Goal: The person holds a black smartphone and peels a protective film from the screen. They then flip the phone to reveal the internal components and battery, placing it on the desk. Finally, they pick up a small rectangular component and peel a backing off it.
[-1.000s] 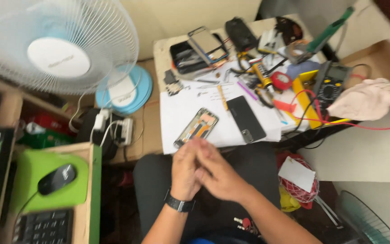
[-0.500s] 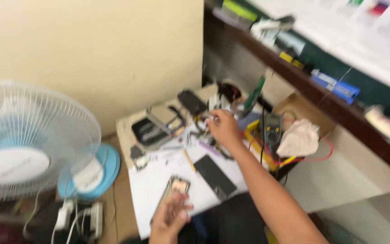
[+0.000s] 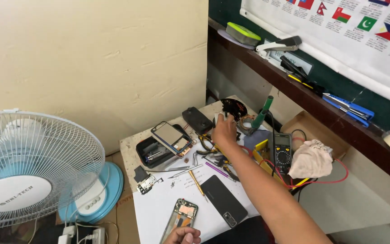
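The right hand point(image 3: 224, 131) reaches far across the desk point(image 3: 159, 212), arm stretched out, fingers curled around a small white thing I cannot make out; just beyond it lies a round black part point(image 3: 233, 108). The left hand point(image 3: 183, 236) rests near the body, fingertips pinching the lower end of an opened phone frame point(image 3: 180, 219). A second ago both hands were clasped together; now they are well apart.
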